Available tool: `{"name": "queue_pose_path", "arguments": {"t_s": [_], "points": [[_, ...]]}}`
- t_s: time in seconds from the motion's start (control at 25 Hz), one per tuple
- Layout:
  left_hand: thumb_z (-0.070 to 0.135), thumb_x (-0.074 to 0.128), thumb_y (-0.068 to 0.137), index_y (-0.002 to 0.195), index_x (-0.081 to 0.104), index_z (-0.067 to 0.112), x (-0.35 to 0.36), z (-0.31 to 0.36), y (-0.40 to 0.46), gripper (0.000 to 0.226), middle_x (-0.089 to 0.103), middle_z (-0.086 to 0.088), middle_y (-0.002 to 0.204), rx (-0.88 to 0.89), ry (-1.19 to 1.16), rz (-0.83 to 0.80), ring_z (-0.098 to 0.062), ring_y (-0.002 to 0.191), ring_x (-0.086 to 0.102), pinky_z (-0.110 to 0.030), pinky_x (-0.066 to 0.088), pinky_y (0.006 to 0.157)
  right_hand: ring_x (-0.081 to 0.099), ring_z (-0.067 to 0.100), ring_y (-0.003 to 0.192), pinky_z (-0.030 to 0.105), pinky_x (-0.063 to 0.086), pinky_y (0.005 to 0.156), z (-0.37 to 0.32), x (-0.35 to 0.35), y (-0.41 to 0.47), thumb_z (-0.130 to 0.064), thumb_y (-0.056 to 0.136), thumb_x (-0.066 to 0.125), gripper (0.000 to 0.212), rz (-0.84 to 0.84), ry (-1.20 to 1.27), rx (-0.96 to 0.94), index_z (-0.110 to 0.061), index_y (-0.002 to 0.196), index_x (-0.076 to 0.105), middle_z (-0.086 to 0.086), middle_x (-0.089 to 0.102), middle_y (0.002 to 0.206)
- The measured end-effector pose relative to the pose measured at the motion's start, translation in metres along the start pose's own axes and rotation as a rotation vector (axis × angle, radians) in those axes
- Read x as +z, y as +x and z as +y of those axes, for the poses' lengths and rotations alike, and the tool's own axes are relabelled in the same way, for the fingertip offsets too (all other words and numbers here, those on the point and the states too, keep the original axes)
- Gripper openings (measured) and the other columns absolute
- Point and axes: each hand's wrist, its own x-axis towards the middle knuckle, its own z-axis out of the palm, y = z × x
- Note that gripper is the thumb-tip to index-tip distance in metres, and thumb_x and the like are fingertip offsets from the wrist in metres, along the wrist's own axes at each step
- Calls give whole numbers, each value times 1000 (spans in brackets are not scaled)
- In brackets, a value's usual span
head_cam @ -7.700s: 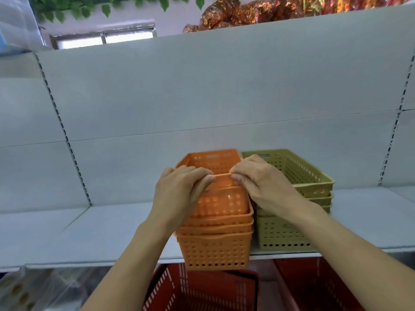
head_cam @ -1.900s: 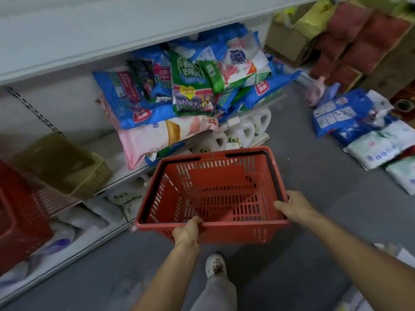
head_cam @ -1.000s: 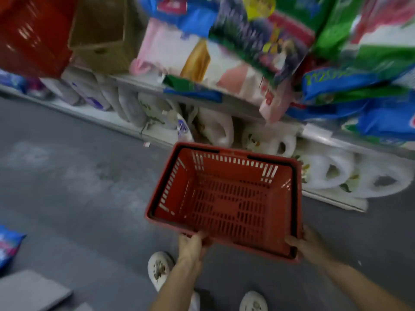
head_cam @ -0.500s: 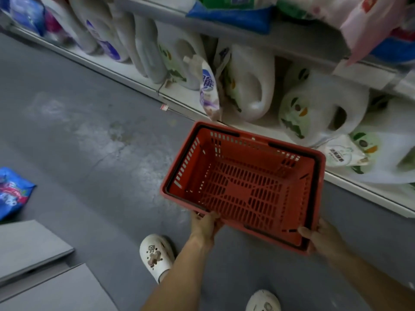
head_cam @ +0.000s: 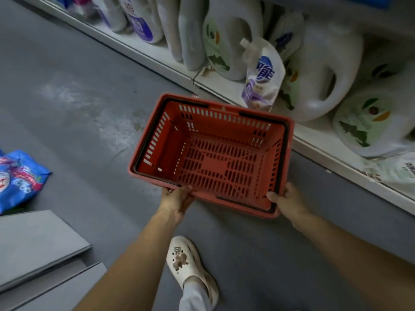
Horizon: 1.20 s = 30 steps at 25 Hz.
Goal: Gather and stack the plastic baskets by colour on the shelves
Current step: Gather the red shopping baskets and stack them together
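Observation:
A red plastic shopping basket with black handles folded along its rim is held low over the grey floor, open side up and with nothing in it. My left hand grips its near rim at the left corner. My right hand grips the near rim at the right corner, thumb over the edge. The basket's far side lies close to the bottom shelf. No other coloured baskets are in view.
White detergent jugs and a refill pouch crowd the bottom shelf along the right. A blue bag lies on the floor at left, grey flat boards at lower left. My white shoe is below the basket.
The view has tipped further down and closed in on the floor. The basket has come lower, near the bottom shelf's edge. Both hands keep their grip on its near rim.

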Motion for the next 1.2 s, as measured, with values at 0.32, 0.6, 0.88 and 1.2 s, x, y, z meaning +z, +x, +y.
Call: {"name": "queue_pose_path", "arguments": {"t_s": [0.32,0.6,0.88,1.2], "points": [[9,59,94,128,46,3,-7,67,-2,37,60,-14,113,-16,611,-4,-31,98,58,-36,50,75,56,37,116,43,46,100,-67,53,-11,-13,84,62,49,84,-311,23,-6,130,48,21,57,130],[28,56,95,150,30,11,-17,125,-94,63,44,-10,149,425,1055,-164,-30,127,51,-41,37,110,46,22,132,34,35,111,-161,58,-129,-17,93,53,48,-120,-547,-397,-18,139,45,5,46,147],[38,54,95,133,56,22,-49,268,-206,41,66,6,126,748,1102,-140,-10,112,63,-26,49,93,57,15,117,30,45,95,-304,47,-247,-20,92,54,35,-79,-614,-709,-24,127,55,-5,60,127],[23,58,95,117,66,17,-13,438,-262,24,73,3,103,813,751,-84,-8,92,67,-13,50,80,61,10,107,33,49,91,-485,35,-265,-24,93,54,29,-47,-478,-824,-27,121,60,-10,64,120]]}}
